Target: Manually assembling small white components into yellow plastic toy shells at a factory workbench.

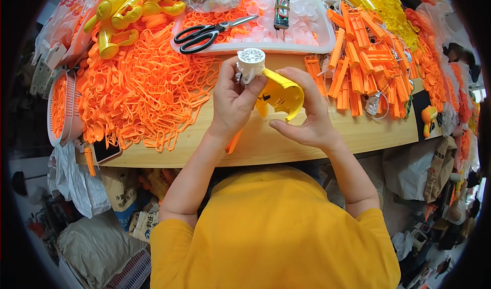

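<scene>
In my left hand [230, 102] is a white plastic unit [251, 58] with a round, patterned cap, gripped between thumb and fingers. Against it sits a curved yellow plastic shell [287, 97], hollow side partly showing. My right hand [308, 110] curls around the shell's right side, index finger at its upper edge and thumb near its lower rim. The left thumb reaches the shell's left end. An orange strip [233, 142] shows below my left wrist; whether it hangs or lies on the wooden table [286, 148] I cannot tell.
Orange plastic loops [153, 84] heap at left, below yellow housings [115, 25]. Black-handled scissors [215, 32] and a battery pack [282, 10] lie on a white tray [255, 47] with translucent caps. Orange holders [360, 59] with wires pile at right. A phone [106, 150] rests at the left edge.
</scene>
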The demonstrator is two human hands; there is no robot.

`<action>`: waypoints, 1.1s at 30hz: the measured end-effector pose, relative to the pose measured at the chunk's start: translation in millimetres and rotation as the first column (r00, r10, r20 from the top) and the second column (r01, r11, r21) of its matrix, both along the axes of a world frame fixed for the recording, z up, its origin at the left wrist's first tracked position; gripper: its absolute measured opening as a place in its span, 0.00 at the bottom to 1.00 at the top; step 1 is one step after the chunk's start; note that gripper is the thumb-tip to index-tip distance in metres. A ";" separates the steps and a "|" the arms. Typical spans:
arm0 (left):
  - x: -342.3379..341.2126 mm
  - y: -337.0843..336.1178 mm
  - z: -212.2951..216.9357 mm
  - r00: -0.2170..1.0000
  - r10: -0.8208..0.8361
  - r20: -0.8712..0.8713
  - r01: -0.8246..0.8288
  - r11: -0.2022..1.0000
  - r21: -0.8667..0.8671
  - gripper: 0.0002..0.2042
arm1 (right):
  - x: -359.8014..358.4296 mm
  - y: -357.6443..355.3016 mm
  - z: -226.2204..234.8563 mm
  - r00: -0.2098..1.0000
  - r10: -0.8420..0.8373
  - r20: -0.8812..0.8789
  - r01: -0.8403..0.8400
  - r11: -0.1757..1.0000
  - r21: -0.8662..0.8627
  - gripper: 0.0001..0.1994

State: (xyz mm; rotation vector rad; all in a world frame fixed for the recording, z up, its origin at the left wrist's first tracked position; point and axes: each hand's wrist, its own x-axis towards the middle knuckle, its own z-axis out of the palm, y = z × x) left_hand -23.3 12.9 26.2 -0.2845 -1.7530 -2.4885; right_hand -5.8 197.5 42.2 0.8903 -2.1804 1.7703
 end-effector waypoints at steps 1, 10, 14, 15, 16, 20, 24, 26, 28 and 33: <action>-0.4 -1.1 4.4 0.998 -0.046 0.033 0.046 0.999 0.005 0.20 | -3.9 0.5 -4.6 0.992 -0.014 -0.128 0.024 0.997 0.073 0.37; -1.5 -0.6 1.5 0.999 -0.051 -0.006 0.049 0.980 -0.195 0.18 | -7.5 -14.7 -39.9 0.910 -0.115 -0.399 0.164 0.982 0.091 0.42; -4.9 -9.9 8.0 1.000 -0.015 -0.006 0.012 0.932 -0.362 0.17 | 5.2 -18.8 -45.2 0.956 0.009 0.292 0.077 0.956 -0.282 0.36; -5.6 -12.6 9.4 1.000 -0.012 -0.005 0.009 0.931 -0.364 0.17 | 1.6 -19.3 -43.6 0.837 0.126 0.532 0.131 0.898 -0.419 0.34; -7.3 -13.6 12.5 0.999 -0.037 -0.026 0.022 0.899 -0.437 0.17 | -1.2 -18.2 -40.9 0.656 0.266 0.706 0.226 0.824 -0.520 0.33; -12.5 -22.2 34.5 0.983 -0.172 -0.062 0.058 0.616 -0.785 0.16 | 3.7 -20.3 -32.9 0.497 0.353 0.793 0.106 0.882 -0.460 0.32; -13.4 -24.6 51.2 0.977 -0.212 -0.031 0.072 0.460 -0.885 0.16 | 5.3 -28.5 -29.0 0.484 0.445 0.753 -0.004 0.862 -0.506 0.35; -13.5 -25.7 58.1 0.976 -0.218 -0.027 0.025 0.233 -0.972 0.16 | 5.5 -35.5 -33.3 0.478 0.438 0.761 0.012 0.864 -0.504 0.35; -12.2 -26.8 61.0 0.976 -0.218 -0.011 0.030 0.184 -0.983 0.16 | 6.2 -42.3 -36.7 0.472 0.430 0.770 0.003 0.873 -0.488 0.36; -11.4 -26.6 59.2 0.977 -0.208 0.041 0.063 0.101 -0.993 0.17 | 7.8 -47.2 -40.0 0.450 0.400 0.799 -0.001 0.894 -0.447 0.35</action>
